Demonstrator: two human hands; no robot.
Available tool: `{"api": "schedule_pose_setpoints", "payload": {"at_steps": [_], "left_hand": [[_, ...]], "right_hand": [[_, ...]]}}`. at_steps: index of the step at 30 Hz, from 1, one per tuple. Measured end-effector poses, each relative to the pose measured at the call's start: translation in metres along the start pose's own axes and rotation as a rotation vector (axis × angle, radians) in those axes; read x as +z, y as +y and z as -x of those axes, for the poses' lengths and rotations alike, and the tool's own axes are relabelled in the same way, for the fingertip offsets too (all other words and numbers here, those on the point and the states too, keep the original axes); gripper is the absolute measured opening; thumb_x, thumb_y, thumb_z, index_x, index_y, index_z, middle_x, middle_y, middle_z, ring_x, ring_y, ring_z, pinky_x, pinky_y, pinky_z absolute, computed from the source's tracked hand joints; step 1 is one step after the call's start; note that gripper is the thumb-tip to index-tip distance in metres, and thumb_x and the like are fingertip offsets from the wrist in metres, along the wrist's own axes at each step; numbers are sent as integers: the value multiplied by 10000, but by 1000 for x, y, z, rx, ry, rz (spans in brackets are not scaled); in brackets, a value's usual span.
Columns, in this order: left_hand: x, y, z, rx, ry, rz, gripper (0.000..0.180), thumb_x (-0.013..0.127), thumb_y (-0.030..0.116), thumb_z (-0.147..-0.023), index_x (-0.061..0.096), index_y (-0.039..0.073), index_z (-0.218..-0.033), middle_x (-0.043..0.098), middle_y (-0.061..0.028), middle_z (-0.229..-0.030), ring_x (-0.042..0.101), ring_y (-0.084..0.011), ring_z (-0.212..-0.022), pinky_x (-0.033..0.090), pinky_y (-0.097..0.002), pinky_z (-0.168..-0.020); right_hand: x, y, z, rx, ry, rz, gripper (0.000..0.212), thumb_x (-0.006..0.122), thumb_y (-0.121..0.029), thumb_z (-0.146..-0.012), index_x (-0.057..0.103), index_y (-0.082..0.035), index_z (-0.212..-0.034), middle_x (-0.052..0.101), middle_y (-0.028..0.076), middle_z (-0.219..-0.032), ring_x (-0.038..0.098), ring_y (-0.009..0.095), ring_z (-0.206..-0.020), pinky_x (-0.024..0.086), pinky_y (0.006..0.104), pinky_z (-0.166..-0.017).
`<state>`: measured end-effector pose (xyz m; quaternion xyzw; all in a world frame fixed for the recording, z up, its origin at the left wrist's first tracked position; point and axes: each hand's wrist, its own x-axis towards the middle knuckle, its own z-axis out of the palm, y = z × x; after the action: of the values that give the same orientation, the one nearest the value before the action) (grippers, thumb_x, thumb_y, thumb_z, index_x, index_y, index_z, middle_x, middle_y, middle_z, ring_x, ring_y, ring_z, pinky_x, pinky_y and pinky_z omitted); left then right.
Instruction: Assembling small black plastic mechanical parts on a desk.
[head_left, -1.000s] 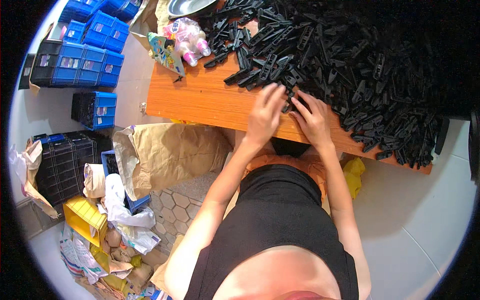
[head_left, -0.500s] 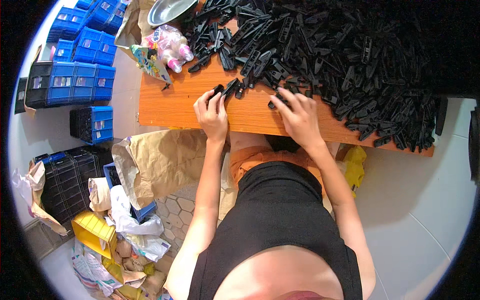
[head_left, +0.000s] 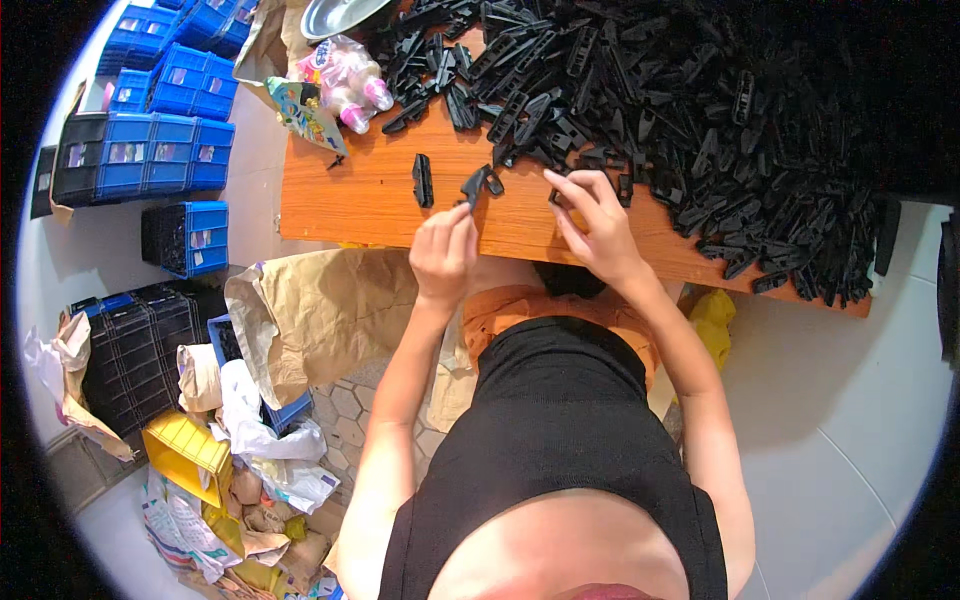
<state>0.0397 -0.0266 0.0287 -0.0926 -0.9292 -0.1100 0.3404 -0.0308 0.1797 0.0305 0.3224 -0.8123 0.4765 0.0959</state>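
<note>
My left hand [head_left: 443, 255] is closed in a pinch at the near side of the table, holding the lower end of an angular black plastic part [head_left: 474, 187]. Beside that part's upper end lies a small black piece with a hole [head_left: 493, 181]; whether the two touch I cannot tell. To the left, one long slotted black part [head_left: 423, 181] rests alone on the wood. My right hand [head_left: 602, 228] has its fingers curled, thumb near index, around a small black plastic piece [head_left: 556, 199] that is mostly hidden. Just beyond it begins a big heap of black plastic parts [head_left: 640, 110].
The orange-brown wooden table [head_left: 350, 205] carries clear bottles with pink caps [head_left: 350, 90] and a metal bowl [head_left: 340, 14] at the far left. Blue crates [head_left: 150, 150] stack along the left. An open brown paper bag [head_left: 320, 310] hangs at the table's near edge.
The long black part now lies on the table at the left, out of my left hand. That hand has drawn nearer to me and pinches another black part. My right hand has barely moved.
</note>
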Motion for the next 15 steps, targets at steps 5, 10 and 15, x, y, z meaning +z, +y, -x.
{"api": "schedule_pose_setpoints", "payload": {"at_steps": [5, 10, 15], "left_hand": [[-14, 30, -13, 279, -400, 45, 114, 606, 89, -707, 577, 36, -802, 612, -105, -933, 603, -234, -829, 489, -324, -715], [17, 72, -28, 313, -504, -19, 199, 608, 144, -715, 565, 30, -873, 557, -111, -906, 561, -249, -915, 463, -325, -770], [27, 74, -35, 203, -528, 309, 291, 636, 93, -777, 600, -17, -1045, 594, -156, -1041, 559, -301, -1024, 469, -384, -887]], "right_hand": [[-3, -12, 36, 242, 59, -248, 235, 687, 8, -781, 615, 13, -1004, 621, 119, -976, 612, 244, -914, 509, 323, -760], [-6, -2, 60, 171, 69, 113, 234, 709, -3, -704, 617, -13, -919, 645, 133, -971, 598, 311, -917, 482, 396, -811], [-15, 5, 66, 235, 133, 173, 273, 714, -8, -726, 638, -9, -989, 641, 125, -967, 595, 309, -909, 486, 396, -804]]}}
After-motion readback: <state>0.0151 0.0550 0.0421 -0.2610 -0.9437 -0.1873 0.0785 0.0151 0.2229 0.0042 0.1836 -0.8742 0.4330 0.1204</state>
